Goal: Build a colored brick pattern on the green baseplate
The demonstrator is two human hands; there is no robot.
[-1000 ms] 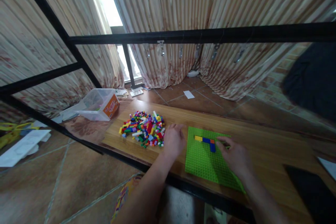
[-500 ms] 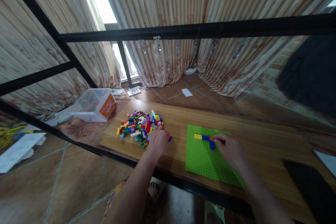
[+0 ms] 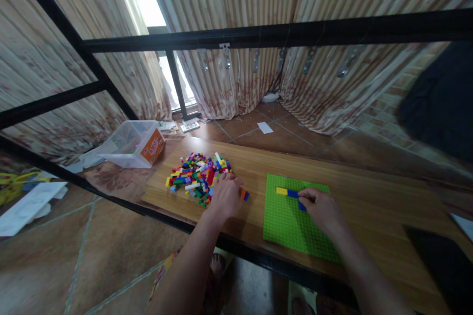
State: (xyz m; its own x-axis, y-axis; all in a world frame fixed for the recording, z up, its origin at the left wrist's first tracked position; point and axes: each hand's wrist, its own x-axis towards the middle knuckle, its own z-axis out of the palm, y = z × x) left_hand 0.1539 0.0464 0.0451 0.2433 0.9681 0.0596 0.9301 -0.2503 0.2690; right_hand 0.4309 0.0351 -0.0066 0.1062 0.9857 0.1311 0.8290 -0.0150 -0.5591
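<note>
I'm looking over a long wooden bench [image 3: 377, 202] set lengthwise across my view. On it, close to the near edge and to the right of centre in my view, lies the green studded plate [image 3: 281, 226], flat. Towards the bench's left edge sits a loose heap of bricks [image 3: 194, 177] in mixed colours.

My right hand [image 3: 314, 202] is over the plate, thumb and forefinger bunched at the right end of a short row; I can't tell whether that grip is clamped on a brick or only pressing down. My left hand [image 3: 226, 192] is at the heap's right side, fingers bent downward; what its grip has, if anything, is hidden.

I judge the step in hand to be seating bricks at the row's end while the other hand sorts through the heap. That calls for a straight push down, without dragging the neighbours.

The row runs beside the plate's far edge: a yellow brick [image 3: 281, 191] towards the far left corner, then a blue brick [image 3: 292, 193] touching it. A second blue brick [image 3: 302, 204] juts towards the near edge, partly covered by my fingers. Just right of my left hand lie small orange and blue pieces [image 3: 246, 196].
</note>
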